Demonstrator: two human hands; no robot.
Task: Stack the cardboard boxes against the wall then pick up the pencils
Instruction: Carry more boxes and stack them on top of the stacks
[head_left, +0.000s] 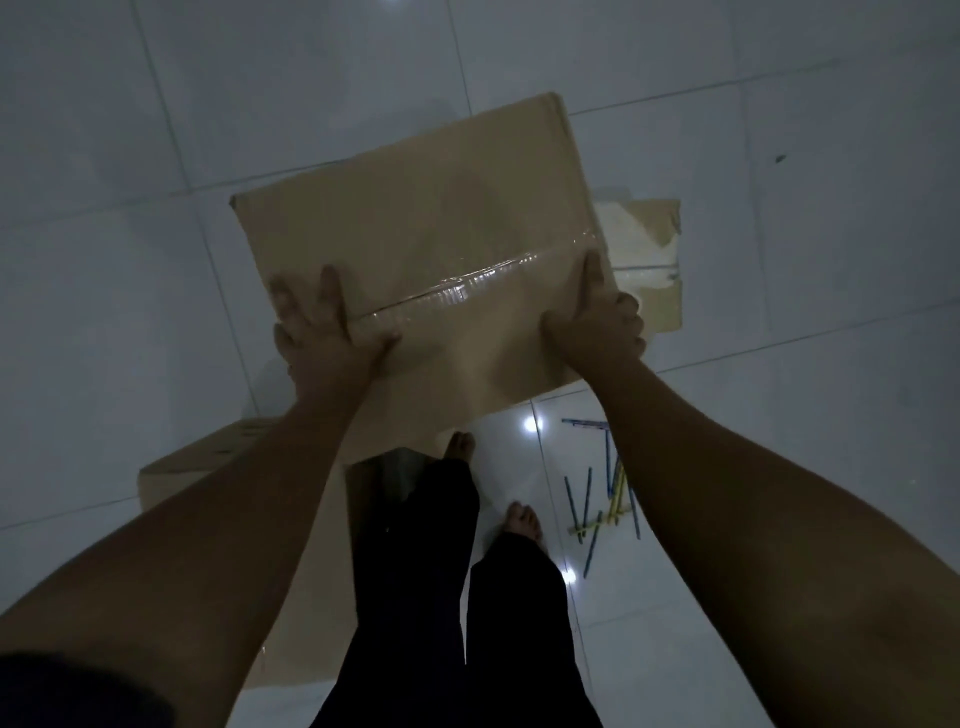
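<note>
**Box in both hands, pencils loose on the tiles**

Large tan cardboard box (415, 249) in the centre of the frame, held out in front between both hands. Long axis running left to right across the frame, right end tilted toward the top. Clear tape seam (467, 286) along that same line on the upward face, glinting.

Left hand (327, 338) at the left end of the seam: fingers straight and spread flat on the top face, thumb pointing toward frame right. Nothing curled round the edge as far as the blur allows. Right hand (597, 322) at the right end of the seam: thumb laid up along the top face, fingers wrapped over the right edge, gripping the box.

Second tan cardboard box (660, 306) at right of centre, partly hidden behind the held one, with a torn whitish patch on its face. Third tan cardboard box (197, 462) at lower left, crossed by the left forearm.

Blue and yellow pencils (602, 499) scattered at lower right of centre, on pale glossy tiles (779, 364). Most lying roughly top to bottom in the frame, a few at the upper end of the cluster lying crosswise. Well apart from both hands.

Bare feet (522, 519) and dark trousers (415, 597) at bottom centre, just left of the pencils.
</note>
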